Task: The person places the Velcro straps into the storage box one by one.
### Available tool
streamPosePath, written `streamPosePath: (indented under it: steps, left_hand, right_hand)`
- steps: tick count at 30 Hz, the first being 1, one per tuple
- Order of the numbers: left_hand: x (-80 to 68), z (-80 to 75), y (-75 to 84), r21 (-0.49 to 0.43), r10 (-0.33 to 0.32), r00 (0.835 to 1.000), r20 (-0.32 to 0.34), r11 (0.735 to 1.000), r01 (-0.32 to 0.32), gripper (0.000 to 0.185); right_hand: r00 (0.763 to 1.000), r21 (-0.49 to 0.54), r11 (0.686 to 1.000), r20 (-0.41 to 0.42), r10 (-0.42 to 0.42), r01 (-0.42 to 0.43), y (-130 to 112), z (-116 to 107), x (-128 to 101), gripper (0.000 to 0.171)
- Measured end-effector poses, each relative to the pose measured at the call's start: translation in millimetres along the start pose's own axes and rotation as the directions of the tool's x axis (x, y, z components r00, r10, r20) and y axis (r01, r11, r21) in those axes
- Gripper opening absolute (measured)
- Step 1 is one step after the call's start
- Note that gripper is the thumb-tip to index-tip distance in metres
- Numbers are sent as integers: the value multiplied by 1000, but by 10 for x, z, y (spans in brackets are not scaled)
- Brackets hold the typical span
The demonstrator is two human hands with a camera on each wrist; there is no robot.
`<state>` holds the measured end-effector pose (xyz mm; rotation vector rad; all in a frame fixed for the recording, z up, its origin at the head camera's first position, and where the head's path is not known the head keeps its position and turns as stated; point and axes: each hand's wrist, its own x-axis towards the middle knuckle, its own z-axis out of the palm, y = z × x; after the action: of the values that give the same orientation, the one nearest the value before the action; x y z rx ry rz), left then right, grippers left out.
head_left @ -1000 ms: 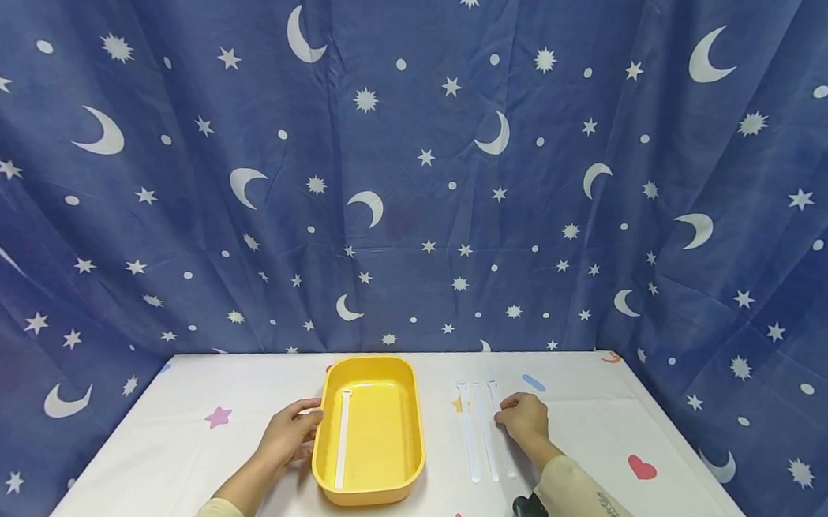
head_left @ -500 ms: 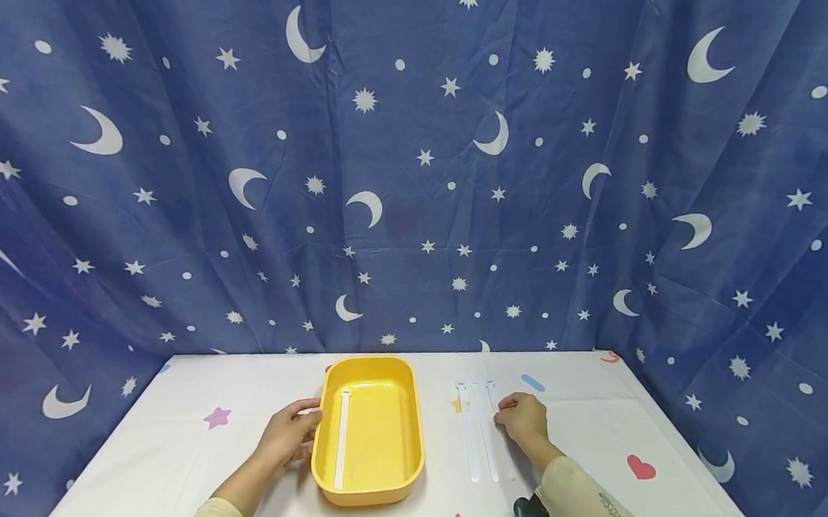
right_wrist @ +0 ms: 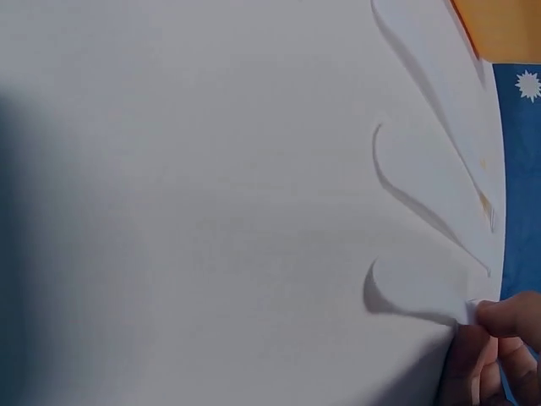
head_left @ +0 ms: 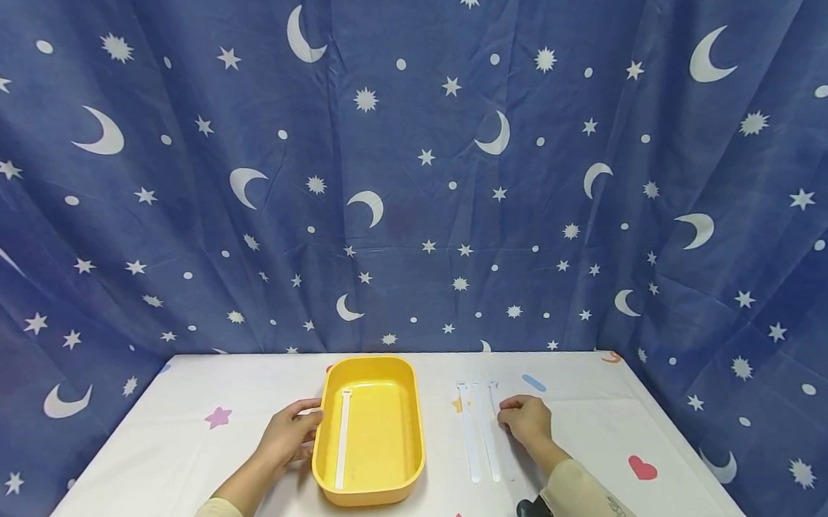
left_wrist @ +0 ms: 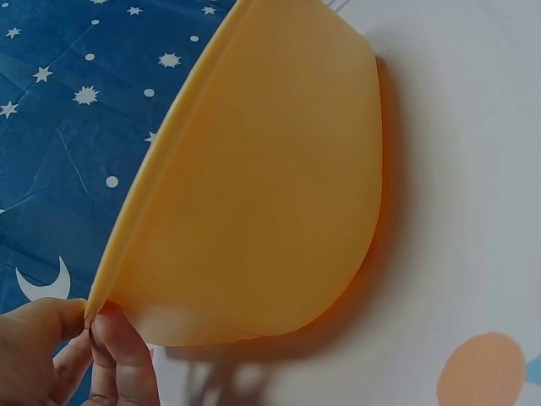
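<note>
My left hand (head_left: 288, 434) pinches the left rim of a yellow plastic basin (head_left: 364, 499) between thumb and fingers, as the left wrist view shows from below the rim. Inside the basin one white flat strap (head_left: 342, 444) with a wider slotted head lies lengthwise. To the right, my right hand (head_left: 527, 420) pinches the rightmost of three similar straps on the table; in the right wrist view this strap (right_wrist: 414, 292) runs from between thumb and fingers, its rounded end curving over a shadow. The middle strap (head_left: 486, 441) and the left strap (head_left: 469, 440) lie side by side next to it.
A white cloth with printed coloured shapes covers the table (head_left: 572, 474). Behind it and along the right side hangs a blue curtain (head_left: 403, 210) with moons and stars. A dark wrist device (head_left: 534, 512) sits under the right sleeve.
The right hand has shifted very slightly to the right, still pinching the rightmost strap. The left hand and the basin stay where they were.
</note>
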<state>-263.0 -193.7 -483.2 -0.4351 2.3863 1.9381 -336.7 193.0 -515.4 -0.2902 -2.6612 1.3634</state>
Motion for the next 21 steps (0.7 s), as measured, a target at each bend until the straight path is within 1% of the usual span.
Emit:
streamPosePath:
  steps: [3, 10, 16, 18, 21]
  left_hand:
    - [-3, 0, 2, 5, -1, 1000, 0, 1000, 1, 43]
    - [-9, -1, 11, 7, -1, 1000, 5, 1000, 1, 43]
    - [-9, -2, 14, 12, -5, 1000, 1, 1000, 5, 43]
    - [-6, -2, 14, 11, -7, 1000, -1, 1000, 7, 43]
    - [-3, -2, 13, 10, -10, 1000, -1, 1000, 10, 44]
  right_hand:
    - [1000, 33, 999, 4, 9, -9, 22, 4, 8, 12]
    - [1000, 27, 1000, 13, 6, -6, 26, 0, 15, 12]
    - [999, 30, 999, 33, 11, -12, 9, -30, 11, 16]
    - [998, 72, 997, 49, 31, -34, 10, -41, 14, 18]
    - [994, 185, 979, 83, 69, -84, 20, -49, 33, 24]
